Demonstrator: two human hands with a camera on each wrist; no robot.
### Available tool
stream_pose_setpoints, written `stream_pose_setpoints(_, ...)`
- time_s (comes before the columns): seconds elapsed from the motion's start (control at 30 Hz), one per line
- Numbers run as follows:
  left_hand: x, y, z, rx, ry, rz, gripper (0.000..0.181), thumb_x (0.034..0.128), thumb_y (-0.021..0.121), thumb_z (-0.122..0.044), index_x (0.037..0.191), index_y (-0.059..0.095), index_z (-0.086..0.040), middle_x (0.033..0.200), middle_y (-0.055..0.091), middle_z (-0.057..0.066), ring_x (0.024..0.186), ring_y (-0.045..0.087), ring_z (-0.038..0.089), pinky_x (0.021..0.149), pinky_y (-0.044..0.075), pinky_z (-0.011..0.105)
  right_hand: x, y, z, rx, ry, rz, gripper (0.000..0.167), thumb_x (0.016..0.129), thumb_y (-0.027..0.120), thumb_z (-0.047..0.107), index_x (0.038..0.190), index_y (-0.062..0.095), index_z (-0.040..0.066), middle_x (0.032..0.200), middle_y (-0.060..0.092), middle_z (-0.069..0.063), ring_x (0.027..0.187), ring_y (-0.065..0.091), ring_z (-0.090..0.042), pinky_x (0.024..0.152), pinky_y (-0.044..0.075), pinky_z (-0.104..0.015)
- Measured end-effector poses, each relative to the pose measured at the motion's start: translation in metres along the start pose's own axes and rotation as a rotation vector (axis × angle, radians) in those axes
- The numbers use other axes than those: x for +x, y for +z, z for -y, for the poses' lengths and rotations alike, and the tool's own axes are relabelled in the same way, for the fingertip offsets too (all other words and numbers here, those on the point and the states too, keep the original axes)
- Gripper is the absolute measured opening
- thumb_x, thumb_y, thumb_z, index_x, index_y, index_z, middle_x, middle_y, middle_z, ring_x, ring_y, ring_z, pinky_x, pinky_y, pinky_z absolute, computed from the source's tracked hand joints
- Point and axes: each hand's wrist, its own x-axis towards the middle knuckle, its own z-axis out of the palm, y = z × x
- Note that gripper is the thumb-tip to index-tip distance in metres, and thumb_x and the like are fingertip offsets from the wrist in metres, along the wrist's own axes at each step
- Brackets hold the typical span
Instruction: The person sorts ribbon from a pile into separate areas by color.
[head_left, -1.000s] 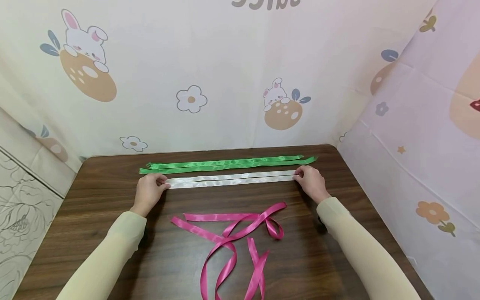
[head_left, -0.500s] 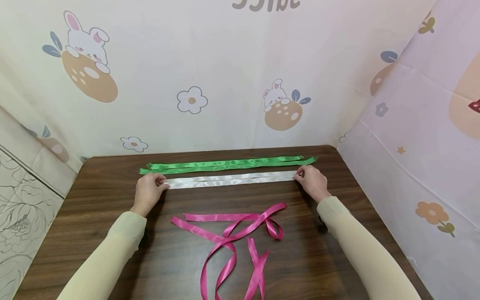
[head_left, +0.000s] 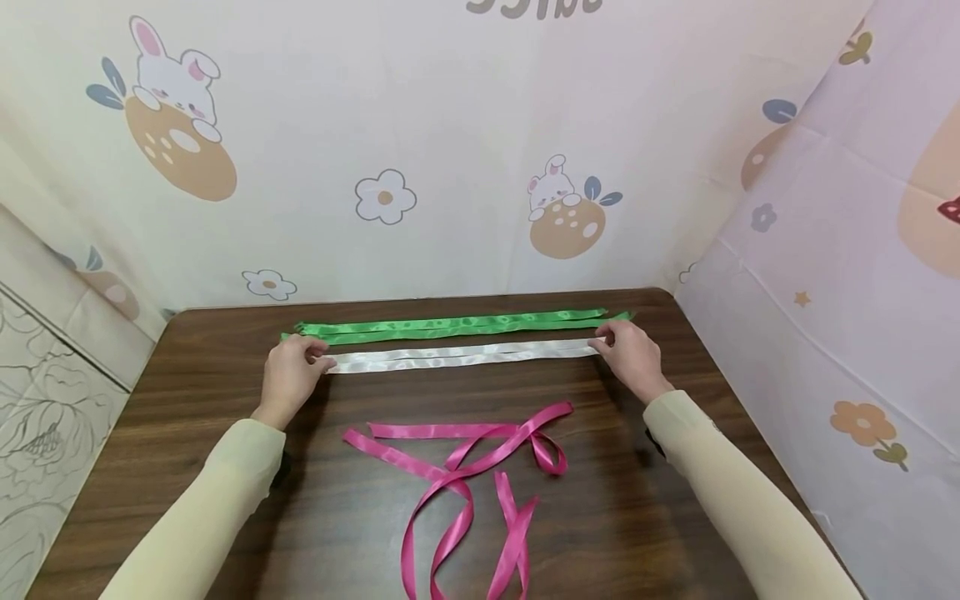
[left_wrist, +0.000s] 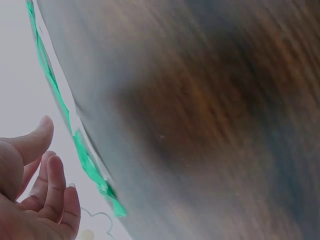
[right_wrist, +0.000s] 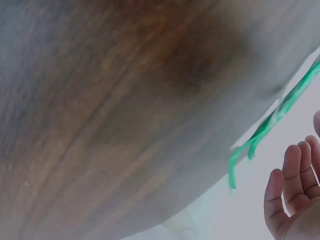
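Observation:
Two white ribbon strips point(head_left: 465, 361) lie side by side across the table, stretched nearly straight. My left hand point(head_left: 291, 375) hovers at their left end, thumb and fingers apart. In the left wrist view, that hand point(left_wrist: 40, 185) has relaxed fingers with nothing between them. At the opposite end, my right hand point(head_left: 632, 358) is just off the strips. Its fingers point(right_wrist: 292, 172) look loose and empty in the right wrist view. Just behind the white strips run green ribbons point(head_left: 450, 327), whose left end is partly covered by my left hand.
Pink ribbons point(head_left: 495, 454) lie looped and crossed on the front middle of the brown wooden table point(head_left: 187, 392). A printed cloth point(head_left: 465, 117) hangs behind the table's far edge, and more cloth point(head_left: 840, 275) hangs along the right side.
Both hands have let go of the white ribbon ends and moved slightly outward and up. The ribbons stay in place.

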Motion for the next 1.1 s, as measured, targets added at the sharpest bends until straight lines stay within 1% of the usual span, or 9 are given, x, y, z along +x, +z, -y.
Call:
stream_pose_setpoints(0.17,-0.003,0.0,-0.011,-0.011,0.037,0.004,0.024,0.0864,0.082,-0.008,0.108,0.077,0.003,0.099,0.074,0.022,0.089,0.071,0.037,0.083,0.055,0.054,-0.006,-0.006,0.01,-0.008,-0.04,0.013,0.028,0.098,0.07,0.032,0.112,0.072,0.008,0.098,0.07,-0.013,0.086,0.065,-0.028,0.073,0.051,-0.05)
stream_pose_setpoints(0.37,-0.007,0.001,-0.024,-0.036,0.06,0.025,0.023,0.0862,0.082,-0.008,0.107,0.077,0.002,0.099,0.074,0.021,0.088,0.07,0.035,0.081,0.056,0.052,-0.017,-0.009,0.023,-0.007,-0.111,0.009,0.024,0.097,0.072,0.031,0.108,0.073,0.01,0.098,0.067,-0.01,0.085,0.062,-0.025,0.072,0.051,-0.045)
stream_pose_setpoints(0.5,-0.01,0.001,-0.03,-0.038,0.079,0.034,0.023,0.0857,0.083,-0.008,0.106,0.077,0.002,0.097,0.073,0.02,0.088,0.07,0.035,0.08,0.056,0.052,-0.024,-0.011,0.031,0.008,-0.149,0.016,0.024,0.096,0.073,0.03,0.108,0.074,0.009,0.099,0.067,-0.01,0.086,0.061,-0.023,0.072,0.05,-0.042)
stream_pose_setpoints(0.77,-0.015,0.0,-0.039,-0.041,0.11,0.046,0.024,0.0848,0.084,-0.011,0.104,0.077,0.002,0.095,0.071,0.018,0.087,0.071,0.035,0.079,0.057,0.051,-0.03,-0.014,0.041,0.011,-0.204,0.034,0.021,0.094,0.077,0.03,0.104,0.075,0.011,0.093,0.065,-0.009,0.082,0.058,-0.02,0.07,0.045,-0.035)
stream_pose_setpoints(0.93,-0.019,0.001,-0.044,-0.038,0.122,0.066,0.025,0.0846,0.085,-0.012,0.104,0.076,0.001,0.097,0.071,0.018,0.087,0.071,0.033,0.079,0.058,0.05,-0.035,-0.012,0.044,0.018,-0.239,0.024,0.019,0.092,0.079,0.028,0.102,0.076,0.012,0.092,0.066,-0.005,0.083,0.061,-0.019,0.071,0.048,-0.036)
stream_pose_setpoints(1.1,-0.023,0.005,-0.048,-0.043,0.121,0.089,0.026,0.0833,0.086,-0.013,0.105,0.077,0.0,0.1,0.073,0.017,0.085,0.07,0.031,0.078,0.058,0.049,-0.041,-0.009,0.05,0.027,-0.302,0.007,0.018,0.089,0.082,0.026,0.099,0.076,0.014,0.092,0.069,-0.002,0.084,0.063,-0.019,0.074,0.052,-0.041)
